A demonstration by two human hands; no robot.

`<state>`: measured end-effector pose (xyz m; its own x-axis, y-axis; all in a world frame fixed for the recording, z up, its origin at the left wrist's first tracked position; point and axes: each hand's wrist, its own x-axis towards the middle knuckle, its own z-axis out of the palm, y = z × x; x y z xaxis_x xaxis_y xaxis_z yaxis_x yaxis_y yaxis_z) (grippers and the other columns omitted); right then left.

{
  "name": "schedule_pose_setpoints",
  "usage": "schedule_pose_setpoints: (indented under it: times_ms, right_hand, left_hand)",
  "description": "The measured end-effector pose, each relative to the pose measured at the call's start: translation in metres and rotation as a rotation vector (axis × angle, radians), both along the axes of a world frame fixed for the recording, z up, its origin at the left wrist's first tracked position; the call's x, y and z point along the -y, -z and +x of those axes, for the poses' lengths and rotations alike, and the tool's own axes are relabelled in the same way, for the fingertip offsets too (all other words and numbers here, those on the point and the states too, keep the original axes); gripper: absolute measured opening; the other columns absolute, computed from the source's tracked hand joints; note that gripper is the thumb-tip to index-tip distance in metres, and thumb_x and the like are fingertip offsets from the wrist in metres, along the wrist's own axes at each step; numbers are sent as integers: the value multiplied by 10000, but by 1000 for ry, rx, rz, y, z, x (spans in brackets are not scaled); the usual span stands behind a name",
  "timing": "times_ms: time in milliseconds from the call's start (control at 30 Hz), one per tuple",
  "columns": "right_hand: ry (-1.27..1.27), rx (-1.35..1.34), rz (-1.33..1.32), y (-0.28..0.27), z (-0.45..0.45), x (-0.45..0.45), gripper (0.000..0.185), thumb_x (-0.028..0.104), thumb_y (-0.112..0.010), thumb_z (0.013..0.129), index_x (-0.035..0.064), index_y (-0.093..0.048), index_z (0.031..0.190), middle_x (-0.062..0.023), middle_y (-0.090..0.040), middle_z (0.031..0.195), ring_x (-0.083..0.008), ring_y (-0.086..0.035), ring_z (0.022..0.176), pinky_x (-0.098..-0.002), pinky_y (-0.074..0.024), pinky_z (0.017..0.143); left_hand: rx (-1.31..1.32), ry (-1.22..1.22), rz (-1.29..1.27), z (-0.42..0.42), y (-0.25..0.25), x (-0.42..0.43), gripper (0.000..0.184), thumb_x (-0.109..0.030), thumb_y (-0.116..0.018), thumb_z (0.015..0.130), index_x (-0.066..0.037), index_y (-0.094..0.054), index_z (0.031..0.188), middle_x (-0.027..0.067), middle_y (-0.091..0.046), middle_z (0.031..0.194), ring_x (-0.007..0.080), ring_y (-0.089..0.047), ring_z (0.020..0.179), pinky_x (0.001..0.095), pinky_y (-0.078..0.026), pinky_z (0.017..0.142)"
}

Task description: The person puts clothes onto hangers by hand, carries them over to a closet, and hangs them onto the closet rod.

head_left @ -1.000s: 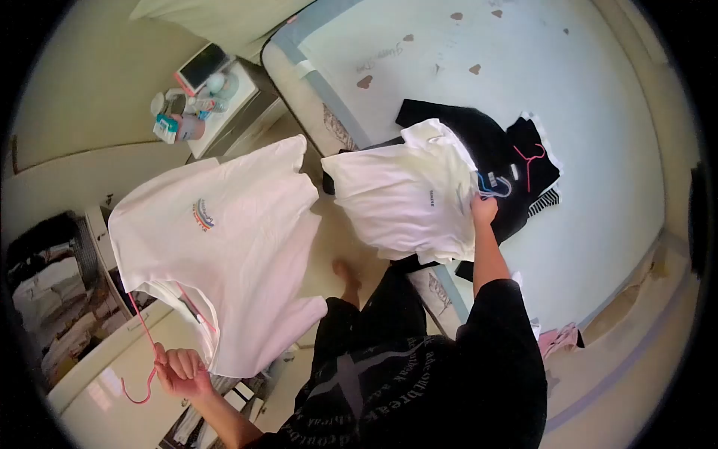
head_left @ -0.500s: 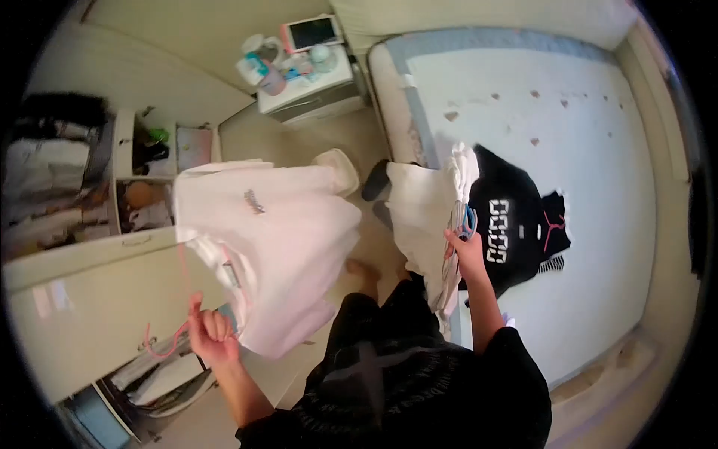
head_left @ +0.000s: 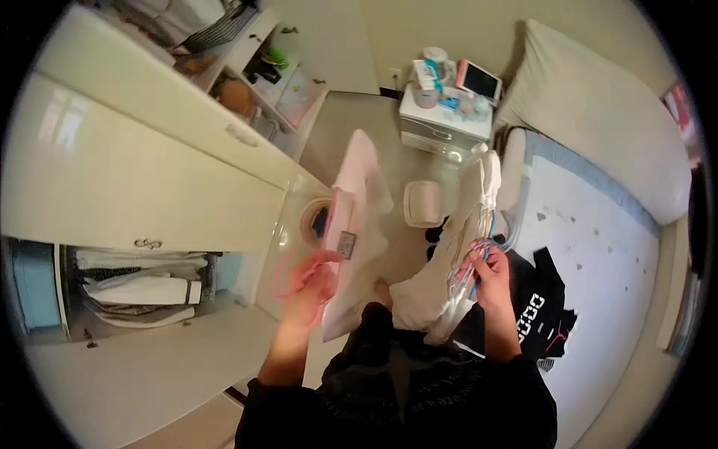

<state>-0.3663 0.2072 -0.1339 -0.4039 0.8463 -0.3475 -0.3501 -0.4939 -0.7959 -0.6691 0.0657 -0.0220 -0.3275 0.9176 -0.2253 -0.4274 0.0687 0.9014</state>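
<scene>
My left hand (head_left: 313, 288) is closed on a pink clothes hanger (head_left: 290, 286), its hook slightly blurred. From it hangs a pale pinkish-white shirt (head_left: 357, 213), seen nearly edge-on, with a dark label at its neck. My right hand (head_left: 488, 273) grips a bunch of clothes hangers (head_left: 490, 243), some of them blue, with white garments (head_left: 441, 273) hanging below. Just beyond that hand, a black top (head_left: 527, 318) with white digits lies on the bed (head_left: 591, 232), and a pink hanger shows at its collar.
On my left stands a wardrobe (head_left: 149, 179) with open shelves above and folded clothes (head_left: 138, 280) in its lower compartment. A white bin (head_left: 423, 203) is on the floor. Beyond it, a nightstand (head_left: 441, 127) carries a tablet (head_left: 479, 81) and small items.
The view has turned, bringing the wardrobe's lower compartment further into sight. The pinkish shirt has swung from broadside to nearly edge-on, closer to the white garments. Both hands keep their holds.
</scene>
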Motion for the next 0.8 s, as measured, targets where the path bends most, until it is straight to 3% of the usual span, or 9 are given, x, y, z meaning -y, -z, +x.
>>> schedule_pose_setpoints:
  times_ms: [33,67,200,300,467,800]
  right_hand:
    - [-15,-38,39,-9,-14,-6,161,45,-576,971,-2,-536,1120,-114,-647,745,-231,-666,614,-352,-566,578]
    - [-24,7,69,-21,-32,-11,241,122,-602,969,15,-500,1159,-64,-544,708,-200,-593,531,-324,-536,505]
    - [-85,-84,118,-48,-86,-35,261,94,-590,949,52,-459,1171,-56,-501,712,-194,-558,494,-316,-499,453]
    - [-124,-148,114,-60,-119,-55,253,25,-568,956,74,-497,1193,-65,-546,744,-184,-571,537,-313,-497,468]
    - [-223,-53,160,-81,-170,-90,266,63,-542,1000,71,-470,1256,-113,-671,833,-199,-661,624,-307,-529,561]
    - [-458,-84,275,-114,-264,-193,320,-25,-552,939,31,-469,1244,-133,-660,827,-217,-656,660,-340,-546,601]
  left_hand:
    - [-9,-20,-33,-9,-1,1,244,-130,-564,997,44,-610,1163,-75,-331,630,33,-299,513,229,-200,483]
    - [-15,-39,-71,-20,-3,4,243,-135,-564,996,38,-614,1160,-77,-335,631,31,-300,511,227,-199,485]
    - [-92,-76,-5,-63,-2,2,221,-103,-533,1010,57,-602,1145,-42,-353,581,46,-282,456,245,-205,446]
    - [-52,-103,30,-82,-5,-7,231,-109,-530,1016,53,-604,1164,-51,-346,580,46,-278,454,246,-204,445]
    - [-91,-136,61,-110,-4,-32,245,-134,-535,1024,51,-606,1169,-63,-337,603,40,-280,453,239,-219,437]
    - [-56,-304,17,-148,-33,-124,247,-105,-521,1019,35,-607,1203,-63,-338,624,41,-297,471,230,-236,439]
